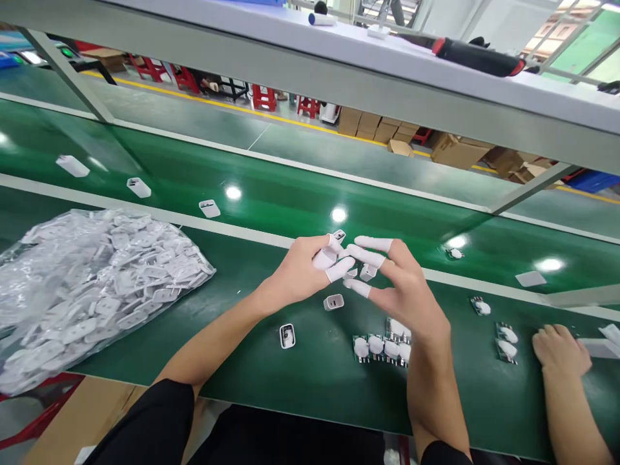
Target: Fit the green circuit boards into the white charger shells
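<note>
My left hand (310,268), with white covers on the thumb and fingertip, is closed on a white plastic charger housing (325,258). Another housing (340,236) shows just beyond its thumb. Fingers apart, my right hand (394,278) is close to my left fingertips and also wears white fingertip covers. A small white housing (369,272) shows in the gap between its thumb and fingers; contact is unclear. Nearer me lie a housing with two dark slots (334,301) and an open-ended housing (287,336). Circuit boards with white blobs (376,346) sit partly behind my right wrist.
A clear bag of white plastic parts (111,271) covers the left of the green bench (252,381). Several housings (72,166) lie along the green strip beyond. At right are more boards (506,342) and another person's hand (562,351). A shelf (300,61) crosses above, holding a screwdriver (479,57).
</note>
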Demonstrator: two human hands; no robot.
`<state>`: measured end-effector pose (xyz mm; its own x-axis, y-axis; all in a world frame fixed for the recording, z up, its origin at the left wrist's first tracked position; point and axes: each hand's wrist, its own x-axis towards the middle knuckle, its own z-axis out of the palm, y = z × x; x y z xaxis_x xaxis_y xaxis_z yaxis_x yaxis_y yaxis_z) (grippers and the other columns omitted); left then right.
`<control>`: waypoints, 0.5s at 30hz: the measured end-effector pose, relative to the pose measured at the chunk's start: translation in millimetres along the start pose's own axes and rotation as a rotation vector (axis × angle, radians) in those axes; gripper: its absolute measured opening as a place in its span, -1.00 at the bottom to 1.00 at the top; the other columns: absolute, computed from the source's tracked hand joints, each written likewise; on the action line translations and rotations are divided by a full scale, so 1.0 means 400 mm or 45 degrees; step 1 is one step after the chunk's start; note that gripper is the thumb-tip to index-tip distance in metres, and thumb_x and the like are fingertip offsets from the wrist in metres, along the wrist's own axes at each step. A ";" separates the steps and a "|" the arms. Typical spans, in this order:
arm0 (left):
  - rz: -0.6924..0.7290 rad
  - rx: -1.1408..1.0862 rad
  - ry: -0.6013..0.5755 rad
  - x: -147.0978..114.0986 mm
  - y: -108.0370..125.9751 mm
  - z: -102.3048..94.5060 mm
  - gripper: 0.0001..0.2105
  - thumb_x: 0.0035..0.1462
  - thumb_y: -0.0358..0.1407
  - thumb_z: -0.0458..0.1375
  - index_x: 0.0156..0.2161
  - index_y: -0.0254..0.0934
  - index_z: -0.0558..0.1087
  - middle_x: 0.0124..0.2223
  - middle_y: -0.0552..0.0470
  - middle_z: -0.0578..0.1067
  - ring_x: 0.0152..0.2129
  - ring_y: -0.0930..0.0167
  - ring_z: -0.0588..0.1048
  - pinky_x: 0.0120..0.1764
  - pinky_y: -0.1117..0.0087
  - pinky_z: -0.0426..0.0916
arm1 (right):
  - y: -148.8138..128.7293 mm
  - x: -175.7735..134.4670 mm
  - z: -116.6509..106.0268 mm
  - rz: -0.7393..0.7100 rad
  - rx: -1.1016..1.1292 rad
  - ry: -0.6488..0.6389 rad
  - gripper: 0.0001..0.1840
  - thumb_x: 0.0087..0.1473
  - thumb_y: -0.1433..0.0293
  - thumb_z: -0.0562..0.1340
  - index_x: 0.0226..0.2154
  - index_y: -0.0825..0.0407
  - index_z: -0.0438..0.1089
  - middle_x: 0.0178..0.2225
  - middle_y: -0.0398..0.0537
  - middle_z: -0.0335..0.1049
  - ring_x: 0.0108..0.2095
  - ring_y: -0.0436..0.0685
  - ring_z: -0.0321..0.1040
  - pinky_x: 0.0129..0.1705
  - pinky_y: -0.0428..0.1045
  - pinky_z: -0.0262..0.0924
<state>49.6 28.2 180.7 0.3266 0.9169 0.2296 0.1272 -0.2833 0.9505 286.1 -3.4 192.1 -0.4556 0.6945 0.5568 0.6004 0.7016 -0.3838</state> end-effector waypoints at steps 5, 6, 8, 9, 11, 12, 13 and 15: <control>0.011 0.051 -0.046 0.003 -0.013 0.003 -0.81 0.19 -0.26 0.46 -0.32 -0.24 0.54 -0.44 0.16 0.39 -0.47 0.46 0.23 -0.36 0.40 0.07 | 0.000 -0.004 0.022 -0.095 -0.274 0.077 -0.50 0.29 0.47 0.44 0.20 -0.27 0.57 -0.07 0.03 0.65 -0.05 0.38 0.52 -0.06 0.29 0.40; 0.029 0.012 -0.063 0.002 -0.016 0.000 -0.82 0.16 -0.27 0.48 -0.20 -0.22 0.58 -0.43 0.18 0.38 -0.47 0.45 0.24 -0.34 0.39 0.09 | 0.008 -0.005 0.020 -0.082 -0.216 0.113 -0.48 0.28 0.44 0.46 0.23 -0.29 0.55 -0.09 0.01 0.65 -0.09 0.36 0.51 -0.09 0.28 0.39; 0.089 -0.095 -0.088 -0.001 -0.020 -0.011 -0.56 0.12 -0.31 0.50 0.10 -0.17 0.55 -0.39 0.20 0.39 -0.46 0.43 0.26 -0.29 0.37 0.15 | 0.030 -0.009 0.011 0.017 -0.013 0.219 -0.37 0.25 0.36 0.51 0.31 -0.33 0.51 -0.10 -0.02 0.62 -0.15 0.31 0.49 -0.09 0.27 0.40; 0.130 -0.157 -0.098 -0.003 -0.022 -0.017 -0.45 0.11 -0.33 0.50 0.19 -0.16 0.49 -0.36 0.19 0.41 -0.45 0.42 0.28 -0.26 0.35 0.18 | 0.043 -0.010 0.006 0.091 0.119 0.291 -0.34 0.22 0.31 0.54 0.33 -0.34 0.50 -0.12 -0.05 0.60 -0.16 0.29 0.48 -0.08 0.27 0.42; 0.215 -0.246 -0.122 -0.006 -0.028 -0.027 -0.40 0.09 -0.33 0.49 0.22 -0.17 0.43 -0.27 0.13 0.46 -0.40 0.39 0.34 -0.21 0.31 0.24 | 0.063 -0.013 0.004 0.241 0.414 0.433 -0.40 0.19 0.17 0.57 0.26 -0.32 0.56 -0.18 -0.08 0.56 -0.19 0.27 0.49 -0.05 0.29 0.48; 0.248 -0.258 -0.129 -0.006 -0.031 -0.029 -0.40 0.07 -0.33 0.49 0.19 -0.17 0.42 -0.23 0.10 0.48 -0.37 0.38 0.36 -0.18 0.29 0.27 | 0.069 -0.013 0.008 0.299 0.562 0.494 -0.45 0.18 0.09 0.56 0.19 -0.29 0.60 -0.21 -0.09 0.54 -0.22 0.26 0.50 -0.07 0.28 0.51; 0.266 -0.242 -0.130 -0.006 -0.034 -0.028 -0.41 0.05 -0.33 0.51 0.17 -0.16 0.43 -0.20 0.08 0.49 -0.35 0.37 0.39 -0.16 0.28 0.29 | 0.071 -0.012 0.015 0.347 0.700 0.535 -0.49 0.17 0.02 0.55 0.13 -0.26 0.62 -0.24 -0.09 0.53 -0.25 0.25 0.51 -0.11 0.27 0.54; 0.270 -0.167 -0.083 -0.003 -0.038 -0.017 -0.40 0.00 -0.33 0.55 0.13 -0.16 0.46 -0.22 0.09 0.49 -0.35 0.37 0.41 -0.15 0.27 0.30 | 0.062 -0.006 0.037 0.429 0.920 0.540 -0.48 0.15 -0.06 0.54 0.07 -0.21 0.60 -0.26 -0.09 0.55 -0.26 0.24 0.57 -0.16 0.24 0.59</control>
<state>41.1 33.3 167.5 0.3931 0.8197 0.4166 -0.0717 -0.4244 0.9027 292.6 14.7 170.2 0.0366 0.8646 0.5012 0.0336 0.5002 -0.8653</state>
